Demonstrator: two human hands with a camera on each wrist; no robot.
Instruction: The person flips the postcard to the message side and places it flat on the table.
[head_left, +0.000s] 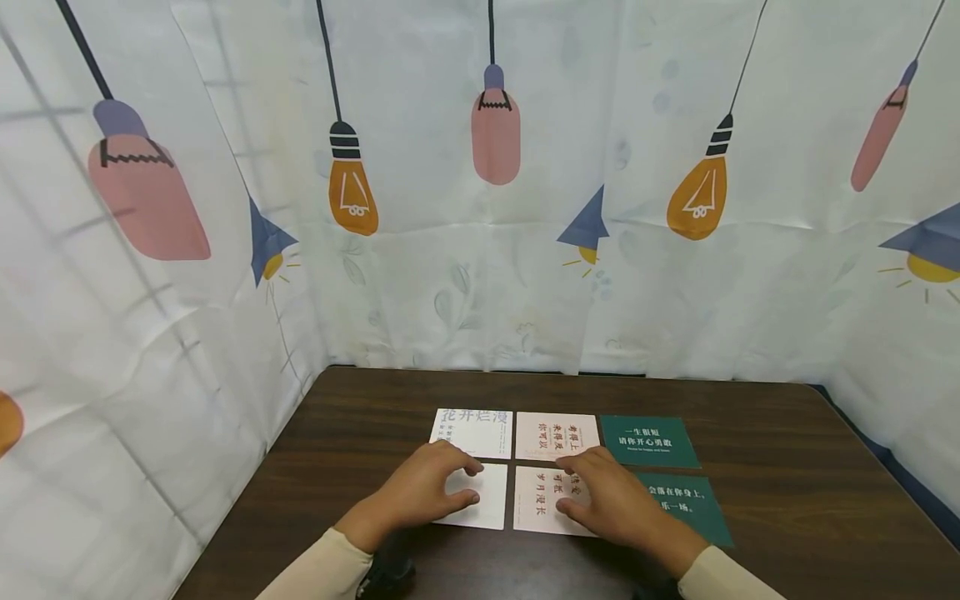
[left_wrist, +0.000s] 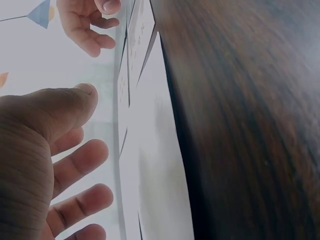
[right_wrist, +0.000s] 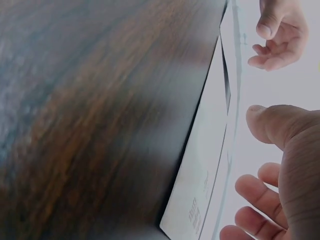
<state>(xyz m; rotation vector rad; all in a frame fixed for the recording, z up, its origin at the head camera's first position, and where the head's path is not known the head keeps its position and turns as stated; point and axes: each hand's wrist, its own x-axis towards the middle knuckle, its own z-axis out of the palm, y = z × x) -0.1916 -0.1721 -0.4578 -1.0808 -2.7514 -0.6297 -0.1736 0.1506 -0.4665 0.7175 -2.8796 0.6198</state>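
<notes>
Several printed cards lie flat in two rows. On the left are an upper white card (head_left: 487, 437) with grey characters and a lower white card (head_left: 486, 504). In the middle are an upper pale pink card (head_left: 536, 433) and a lower pale pink card (head_left: 534, 508), both with red characters. Two dark green cards (head_left: 651, 446) with white writing make up the right column. My left hand (head_left: 427, 492) hovers over the white cards, its fingers loosely bent around nothing. Held the same way, my right hand (head_left: 618, 504) covers parts of the lower pink and lower green cards.
The cards lie on a dark brown wooden table (head_left: 337, 467). White cloth (head_left: 412, 292) printed with lamps and bulbs hangs behind the table and on both sides. A dark object (head_left: 390, 575) shows below my left wrist; its kind cannot be told.
</notes>
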